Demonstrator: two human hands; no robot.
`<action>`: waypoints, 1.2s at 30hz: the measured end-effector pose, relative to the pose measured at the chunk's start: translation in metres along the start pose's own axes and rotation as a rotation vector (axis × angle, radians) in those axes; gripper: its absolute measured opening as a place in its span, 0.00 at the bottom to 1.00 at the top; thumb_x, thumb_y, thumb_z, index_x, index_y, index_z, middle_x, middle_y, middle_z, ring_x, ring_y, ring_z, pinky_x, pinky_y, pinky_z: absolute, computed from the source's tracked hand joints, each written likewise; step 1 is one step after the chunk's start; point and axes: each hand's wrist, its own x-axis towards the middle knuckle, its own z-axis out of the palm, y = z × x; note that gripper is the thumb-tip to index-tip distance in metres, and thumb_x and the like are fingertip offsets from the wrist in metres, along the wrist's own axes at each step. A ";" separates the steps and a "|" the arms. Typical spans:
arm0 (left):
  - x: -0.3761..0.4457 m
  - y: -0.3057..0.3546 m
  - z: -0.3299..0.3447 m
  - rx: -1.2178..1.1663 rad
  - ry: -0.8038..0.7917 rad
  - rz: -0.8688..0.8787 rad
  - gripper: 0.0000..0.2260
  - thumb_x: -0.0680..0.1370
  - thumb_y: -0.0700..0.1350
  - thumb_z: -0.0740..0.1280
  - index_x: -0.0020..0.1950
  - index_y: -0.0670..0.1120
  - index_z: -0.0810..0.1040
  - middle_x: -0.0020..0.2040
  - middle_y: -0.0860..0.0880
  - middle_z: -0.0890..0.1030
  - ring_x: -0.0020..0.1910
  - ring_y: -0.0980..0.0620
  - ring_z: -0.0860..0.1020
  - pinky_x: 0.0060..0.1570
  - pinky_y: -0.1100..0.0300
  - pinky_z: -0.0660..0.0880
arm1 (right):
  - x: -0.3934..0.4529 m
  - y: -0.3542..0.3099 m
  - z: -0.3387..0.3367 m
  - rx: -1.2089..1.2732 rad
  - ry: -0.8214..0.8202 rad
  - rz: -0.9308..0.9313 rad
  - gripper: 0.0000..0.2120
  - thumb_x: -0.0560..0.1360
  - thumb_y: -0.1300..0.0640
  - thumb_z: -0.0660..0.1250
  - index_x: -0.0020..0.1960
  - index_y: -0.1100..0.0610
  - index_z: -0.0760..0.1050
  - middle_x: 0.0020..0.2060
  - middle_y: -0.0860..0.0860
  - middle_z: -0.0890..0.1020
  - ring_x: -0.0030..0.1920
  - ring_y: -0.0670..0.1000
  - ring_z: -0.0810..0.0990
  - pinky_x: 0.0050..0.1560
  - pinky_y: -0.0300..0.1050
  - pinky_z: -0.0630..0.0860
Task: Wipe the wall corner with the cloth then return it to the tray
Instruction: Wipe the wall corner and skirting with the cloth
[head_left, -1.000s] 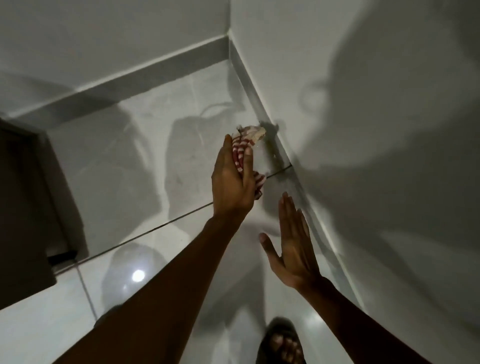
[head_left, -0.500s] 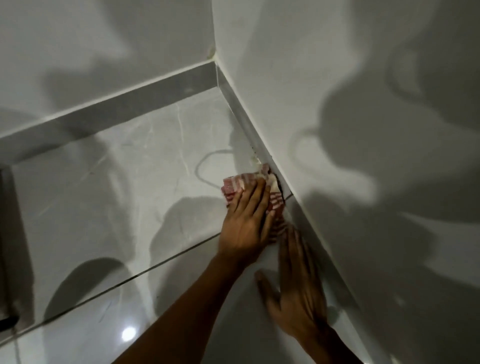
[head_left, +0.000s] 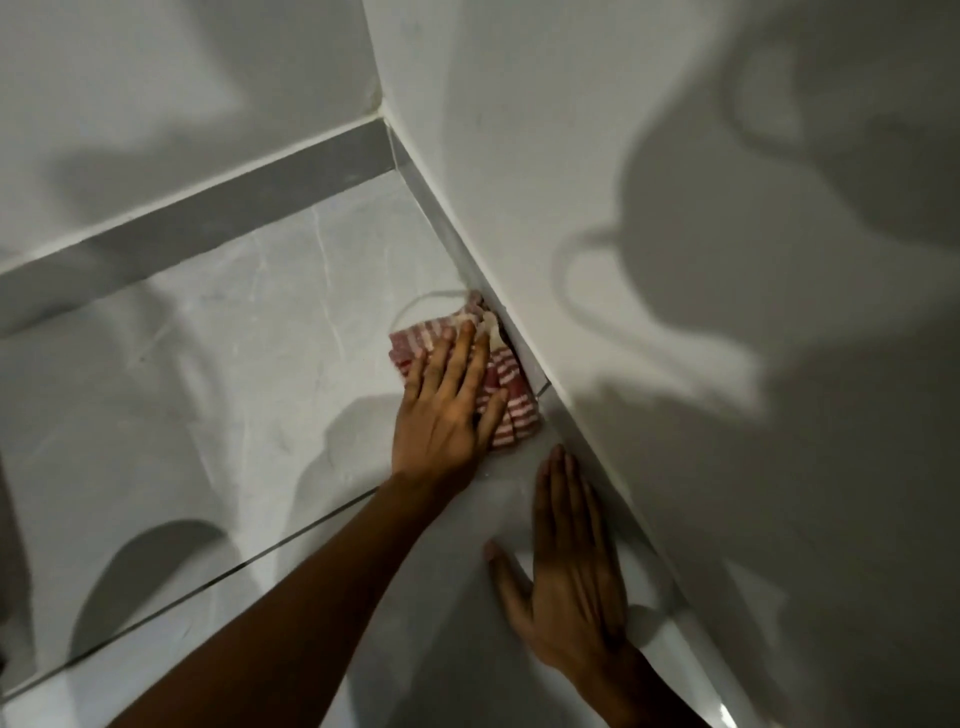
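Observation:
A red-and-white striped cloth (head_left: 506, 397) lies bunched on the glossy floor, pushed against the grey skirting of the right-hand wall. My left hand (head_left: 447, 415) lies flat on top of it with the fingers spread, pressing it down. My right hand (head_left: 566, 566) rests palm down on the floor tile just nearer to me, fingers together and pointing along the skirting, holding nothing. The wall corner (head_left: 384, 111) where the two white walls meet is further back, beyond the cloth. No tray is in view.
Grey skirting (head_left: 218, 218) runs along the base of both walls. A dark grout line (head_left: 249, 564) crosses the pale marble-look floor tiles. Shadows of my head and arms fall on the right wall and the floor.
My left hand brought the cloth down from mid-air onto the floor against the skirting and now presses it flat. My right hand lowered from raised to resting on the floor.

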 end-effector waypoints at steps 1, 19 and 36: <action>0.007 -0.001 -0.001 0.032 -0.010 -0.040 0.30 0.88 0.56 0.55 0.87 0.44 0.61 0.88 0.43 0.61 0.88 0.42 0.59 0.87 0.42 0.56 | 0.000 0.000 0.000 -0.002 -0.009 -0.001 0.49 0.86 0.27 0.55 0.92 0.61 0.48 0.93 0.58 0.51 0.92 0.59 0.55 0.88 0.59 0.60; 0.074 0.014 0.004 -0.112 -0.047 -0.324 0.28 0.87 0.43 0.55 0.87 0.36 0.56 0.89 0.37 0.55 0.89 0.37 0.53 0.88 0.42 0.48 | 0.001 -0.001 0.001 -0.041 -0.033 0.008 0.50 0.85 0.25 0.54 0.92 0.59 0.47 0.93 0.56 0.50 0.92 0.59 0.54 0.88 0.58 0.58; 0.013 0.037 0.003 -0.014 -0.107 -0.115 0.27 0.89 0.49 0.54 0.84 0.36 0.65 0.86 0.35 0.63 0.88 0.37 0.56 0.88 0.39 0.51 | 0.000 -0.006 -0.005 -0.067 -0.002 0.013 0.49 0.86 0.26 0.55 0.91 0.61 0.52 0.92 0.59 0.55 0.91 0.60 0.58 0.87 0.61 0.67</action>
